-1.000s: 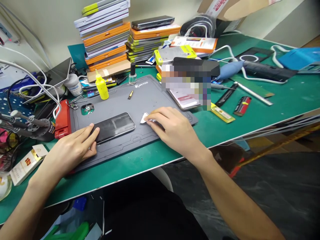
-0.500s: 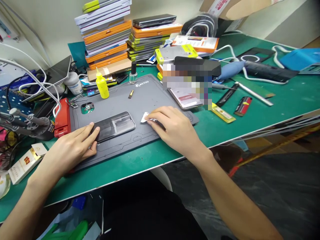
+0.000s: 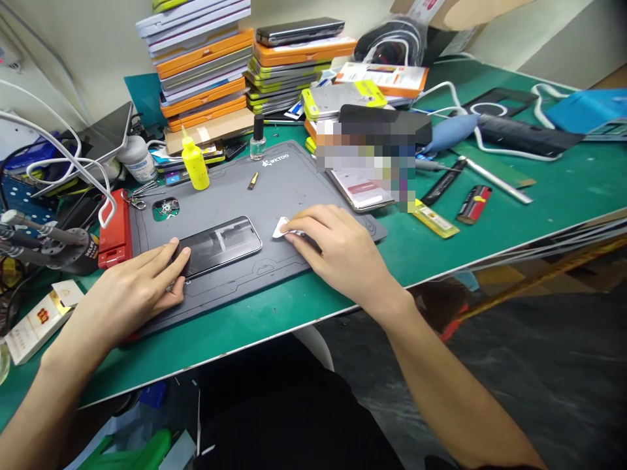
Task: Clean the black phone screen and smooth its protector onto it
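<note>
A dark-screened smartphone (image 3: 220, 245) lies face up on the grey work mat (image 3: 289, 186), with pale reflections on its glass. My left hand (image 3: 140, 284) grips its left end, fingertips on the screen and thumb at the near edge. Between the thumb and fingers of my right hand (image 3: 343, 254) is a crumpled white wipe (image 3: 280, 228), held just right of the phone and apart from it. A small brush head (image 3: 253, 181) rests on the mat beyond the phone. Behind it stand a yellow squeeze bottle (image 3: 195, 164) and a small glass bottle (image 3: 257, 145) with a black cap.
Stacks of orange and grey flat boxes (image 3: 206, 55) rise along the wall. A second phone (image 3: 360, 186) lies at the mat's right edge, near a blue-grey handle (image 3: 448, 134) and a metal rod (image 3: 497, 179). At left are a red holder (image 3: 115, 228) and a cigarette pack (image 3: 42, 323).
The whole view has shifted slightly, so most things appear a little farther left. Both hands keep about the same places relative to the phone and mat.
</note>
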Motion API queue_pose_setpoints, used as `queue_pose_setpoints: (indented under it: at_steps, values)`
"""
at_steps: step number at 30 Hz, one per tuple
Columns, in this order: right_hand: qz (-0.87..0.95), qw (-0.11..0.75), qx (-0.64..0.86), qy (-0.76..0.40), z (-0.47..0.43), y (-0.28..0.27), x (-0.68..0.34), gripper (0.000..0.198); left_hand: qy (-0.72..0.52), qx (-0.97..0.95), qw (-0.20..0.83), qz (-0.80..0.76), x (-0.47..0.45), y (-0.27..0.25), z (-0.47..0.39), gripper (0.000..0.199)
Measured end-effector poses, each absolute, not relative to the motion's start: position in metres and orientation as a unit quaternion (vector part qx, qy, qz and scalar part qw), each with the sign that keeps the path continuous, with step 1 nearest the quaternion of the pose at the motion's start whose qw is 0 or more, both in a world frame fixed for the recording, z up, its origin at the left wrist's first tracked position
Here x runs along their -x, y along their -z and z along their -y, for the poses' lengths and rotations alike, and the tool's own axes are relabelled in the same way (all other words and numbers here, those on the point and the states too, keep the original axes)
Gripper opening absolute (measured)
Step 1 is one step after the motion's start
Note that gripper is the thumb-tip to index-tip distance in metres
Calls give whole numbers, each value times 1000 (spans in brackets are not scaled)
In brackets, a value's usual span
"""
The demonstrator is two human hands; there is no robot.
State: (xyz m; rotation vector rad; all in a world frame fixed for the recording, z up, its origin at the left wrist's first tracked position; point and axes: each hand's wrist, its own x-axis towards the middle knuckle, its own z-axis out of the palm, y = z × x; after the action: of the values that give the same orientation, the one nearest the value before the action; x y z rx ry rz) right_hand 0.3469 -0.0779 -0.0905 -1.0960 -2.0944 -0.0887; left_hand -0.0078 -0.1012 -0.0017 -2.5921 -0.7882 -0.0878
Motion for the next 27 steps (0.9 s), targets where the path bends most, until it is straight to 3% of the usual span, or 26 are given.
queue_pose_setpoints:
  at_steps: [15,19,23,27]
  values:
    - [819,394,417,10,79,91,-346,9,65,930,198,302,9,4,102,40]
    - [817,397,418,5,80,91,-346,9,96,910,132,381,12,5,101,41]
    - [822,391,414,12,80,93,-345,9,130,831,-5,541,13,6,101,43]
    - [820,403,406,12,81,95,-346,7,151,811,-60,562,11,10,102,47]
